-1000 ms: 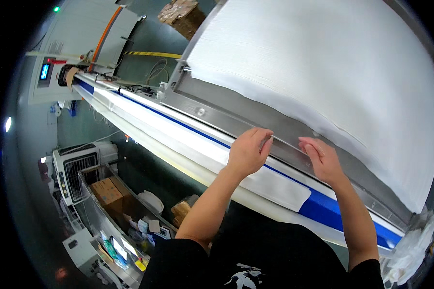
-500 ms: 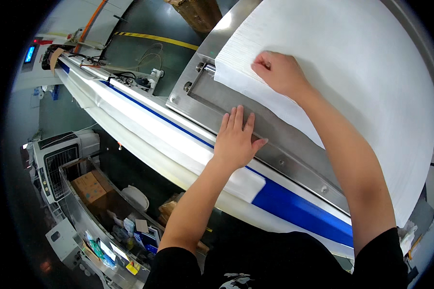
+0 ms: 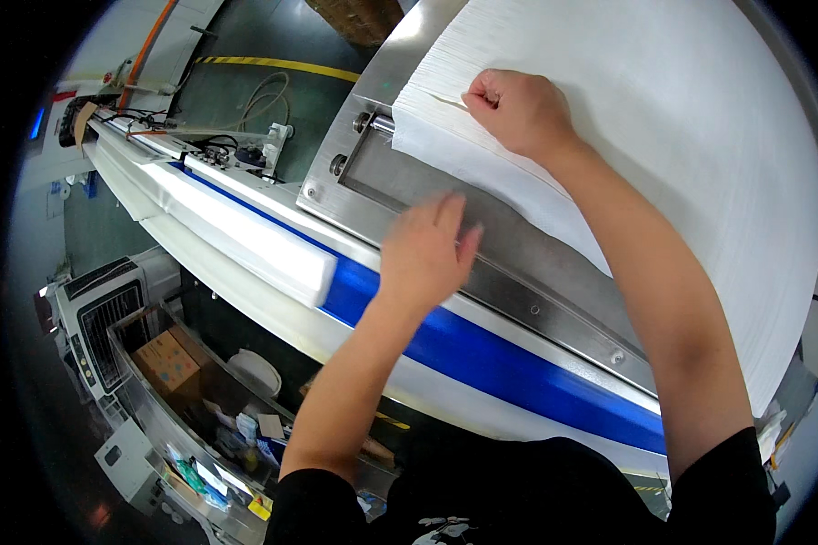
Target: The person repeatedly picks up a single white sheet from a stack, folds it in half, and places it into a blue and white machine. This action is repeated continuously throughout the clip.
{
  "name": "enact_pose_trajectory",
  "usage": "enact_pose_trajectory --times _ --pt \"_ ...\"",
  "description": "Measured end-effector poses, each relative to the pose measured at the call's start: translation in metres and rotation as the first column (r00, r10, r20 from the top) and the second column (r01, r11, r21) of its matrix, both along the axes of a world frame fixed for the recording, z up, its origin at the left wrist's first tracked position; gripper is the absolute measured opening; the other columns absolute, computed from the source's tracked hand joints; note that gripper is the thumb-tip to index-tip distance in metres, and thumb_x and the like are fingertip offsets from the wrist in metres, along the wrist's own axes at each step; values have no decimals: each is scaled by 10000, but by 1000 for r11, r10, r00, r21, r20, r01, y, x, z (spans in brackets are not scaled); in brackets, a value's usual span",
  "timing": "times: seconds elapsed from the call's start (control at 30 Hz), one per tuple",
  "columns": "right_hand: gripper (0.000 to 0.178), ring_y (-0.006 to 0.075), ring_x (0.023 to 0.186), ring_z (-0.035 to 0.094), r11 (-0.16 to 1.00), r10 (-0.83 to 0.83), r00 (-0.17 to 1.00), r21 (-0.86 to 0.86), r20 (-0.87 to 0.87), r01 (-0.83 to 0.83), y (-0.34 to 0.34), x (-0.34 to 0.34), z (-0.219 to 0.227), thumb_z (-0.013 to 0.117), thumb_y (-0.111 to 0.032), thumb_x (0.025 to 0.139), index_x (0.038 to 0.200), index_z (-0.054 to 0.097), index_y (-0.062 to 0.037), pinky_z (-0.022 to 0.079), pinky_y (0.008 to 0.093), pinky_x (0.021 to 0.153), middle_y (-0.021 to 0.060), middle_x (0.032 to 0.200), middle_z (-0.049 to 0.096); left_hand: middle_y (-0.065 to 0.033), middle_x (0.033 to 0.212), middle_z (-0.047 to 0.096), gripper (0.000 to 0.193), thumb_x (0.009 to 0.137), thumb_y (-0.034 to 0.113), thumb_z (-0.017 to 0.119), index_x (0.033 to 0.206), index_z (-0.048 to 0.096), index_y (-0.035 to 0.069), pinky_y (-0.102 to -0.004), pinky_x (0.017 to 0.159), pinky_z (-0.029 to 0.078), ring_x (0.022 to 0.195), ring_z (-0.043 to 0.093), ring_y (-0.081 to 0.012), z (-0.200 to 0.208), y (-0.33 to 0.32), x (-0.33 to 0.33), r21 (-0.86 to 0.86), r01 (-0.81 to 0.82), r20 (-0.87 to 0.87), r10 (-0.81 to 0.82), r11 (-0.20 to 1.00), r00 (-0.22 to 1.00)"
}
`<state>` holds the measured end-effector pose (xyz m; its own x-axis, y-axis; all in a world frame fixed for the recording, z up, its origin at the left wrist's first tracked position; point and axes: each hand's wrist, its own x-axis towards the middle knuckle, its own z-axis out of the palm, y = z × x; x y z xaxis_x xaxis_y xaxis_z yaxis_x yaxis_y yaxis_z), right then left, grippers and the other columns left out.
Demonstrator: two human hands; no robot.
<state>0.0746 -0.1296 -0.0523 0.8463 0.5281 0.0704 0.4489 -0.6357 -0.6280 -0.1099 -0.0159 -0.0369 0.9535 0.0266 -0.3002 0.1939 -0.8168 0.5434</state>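
A thick pile of folded white sheets (image 3: 682,145) covers the metal table (image 3: 409,186) on the right. On top of the pile near its left side lies my right hand (image 3: 518,109), closed, its fingertips pinching the edge of a white sheet (image 3: 443,98). A small gap in the layered edge runs up to those fingers. My left hand (image 3: 427,250), smeared by motion, hovers over the table's front rim with fingers and thumb apart and nothing in it. Beside it runs a blue conveyor belt (image 3: 500,363), carrying a long white folded stack (image 3: 254,250) to the left.
Cables and fittings (image 3: 245,150) sit at the belt's far side. Lower left stand a metal bin (image 3: 141,363) with a cardboard box (image 3: 166,361) and a white air cooler (image 3: 109,300). A yellow-black floor stripe (image 3: 282,65) crosses behind.
The white folded stack has slid left along the belt, baring more blue. My left hand has moved left and come off the table. My right hand has shifted slightly up and left.
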Motion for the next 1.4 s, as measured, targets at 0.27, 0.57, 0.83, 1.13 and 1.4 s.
enact_pose_trajectory --times 0.27,0.57,0.83,1.13,1.4 --pt "180 303 711 658 999 21 993 47 113 -26 -1 6 -6 619 -305 838 835 694 -141 527 424 661 71 770 690 -123 1326 528 537 790 124 613 1316 512 83 -477 1044 369 1233 496 -326 -27 40 66 390 -158 691 -175 907 701" --pt "179 297 694 661 999 13 995 47 95 -18 -4 13 -11 641 -309 830 830 696 -139 525 423 653 74 750 691 -78 1246 566 458 771 134 627 1219 544 91 -457 1045 359 1221 501 -281 -45 49 71 403 -126 697 -215 907 684" --pt "193 299 707 664 999 17 998 40 59 -19 -1 11 -7 627 -314 844 843 701 -136 529 424 669 82 758 693 -62 1099 590 377 719 195 668 1088 605 147 -438 958 392 1064 543 -289 -33 52 75 442 -131 678 -234 888 697" --pt "211 304 710 659 973 72 994 212 85 -88 -34 -50 6 630 -295 869 961 675 -111 522 403 634 114 851 678 -65 1161 601 371 667 173 690 1021 604 100 -437 976 406 1110 560 -263 -7 80 76 579 304 450 -608 756 655" --pt "284 301 856 654 865 -387 895 -247 222 436 -296 -189 14 608 -341 886 994 701 -96 517 413 788 116 914 695 -146 1139 612 519 698 143 664 1192 515 87 -438 971 391 1067 578 -317 36 60 80 662 504 -75 -620 555 781"
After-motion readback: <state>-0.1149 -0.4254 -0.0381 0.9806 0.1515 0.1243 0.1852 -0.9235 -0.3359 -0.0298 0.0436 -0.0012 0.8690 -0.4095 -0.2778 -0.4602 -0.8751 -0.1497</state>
